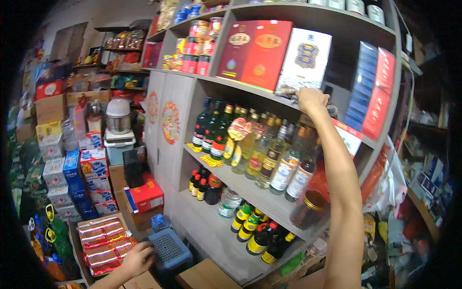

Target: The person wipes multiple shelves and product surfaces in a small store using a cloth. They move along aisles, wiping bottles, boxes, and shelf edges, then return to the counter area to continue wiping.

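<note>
My right hand (312,100), reaching up with the arm stretched out, is closed over a crumpled greyish cloth (288,90) on the edge of the upper shelf. The cloth lies at the foot of a white box (304,60) with a dark blue emblem. Left of that box stand a red box (266,55) and a dark red box (236,50). Low at the left, my left hand (137,260) hangs with loosely bent fingers and nothing visible in it. It is beside a carton of red-and-gold packets (106,241) and a blue plastic stool (168,248).
Beneath the upper shelf stand several glass bottles (267,164), close together. Sauce bottles (248,224) and a brown jar (308,209) are lower down. Blue-and-red boxes (373,91) stand at the shelf's right end. Stacked drink cartons (72,178) and a rice cooker (119,115) are at the left.
</note>
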`<state>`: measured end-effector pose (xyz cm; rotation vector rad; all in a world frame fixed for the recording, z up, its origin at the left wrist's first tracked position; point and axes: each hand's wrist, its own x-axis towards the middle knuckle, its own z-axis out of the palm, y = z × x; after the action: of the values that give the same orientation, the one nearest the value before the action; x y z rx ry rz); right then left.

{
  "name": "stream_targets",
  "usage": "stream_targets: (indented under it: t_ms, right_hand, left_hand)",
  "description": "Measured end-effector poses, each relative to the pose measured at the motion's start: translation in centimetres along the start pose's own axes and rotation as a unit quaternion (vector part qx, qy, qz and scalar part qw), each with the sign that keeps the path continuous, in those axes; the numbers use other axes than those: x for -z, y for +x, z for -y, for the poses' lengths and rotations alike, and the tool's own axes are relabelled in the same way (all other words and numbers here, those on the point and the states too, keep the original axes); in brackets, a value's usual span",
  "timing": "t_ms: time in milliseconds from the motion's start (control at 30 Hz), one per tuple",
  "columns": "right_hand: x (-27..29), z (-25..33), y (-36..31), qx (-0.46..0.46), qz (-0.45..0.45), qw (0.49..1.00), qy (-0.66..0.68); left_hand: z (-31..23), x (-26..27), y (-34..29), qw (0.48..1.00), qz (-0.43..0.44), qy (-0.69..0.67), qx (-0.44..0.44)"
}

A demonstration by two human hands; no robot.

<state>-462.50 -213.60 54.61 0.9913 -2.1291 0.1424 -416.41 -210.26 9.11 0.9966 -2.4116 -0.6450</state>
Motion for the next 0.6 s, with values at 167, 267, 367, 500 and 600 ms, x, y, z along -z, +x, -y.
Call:
stream_targets:
  t_ms: [167,267,367,500,600]
  right_hand:
    - [-0.8,7.3,2.5,0.105,-0.042,0.993,0.026]
    - [-2.5,12.4,4.4,0.142,-0.098,0.985,-0.030]
    - [-4.1,16.8,7.2,0.160,-0.111,0.980,-0.029]
    - [-5.7,22.1,9.7,0.164,-0.107,0.980,0.034]
    - [-6.4,23.6,10.2,0.178,-0.105,0.978,0.027]
  left_hand:
    - [5.2,-4.8,-15.5,0.968,-0.045,-0.010,0.248]
    - [4.1,-9.2,-19.9,0.939,-0.036,0.010,0.341]
    - [2.6,-12.0,-20.1,0.956,-0.061,0.114,0.265]
    - [2.3,-12.5,-16.7,0.954,-0.043,0.171,0.241]
    - [3.1,-12.7,-13.7,0.951,-0.020,0.234,0.203]
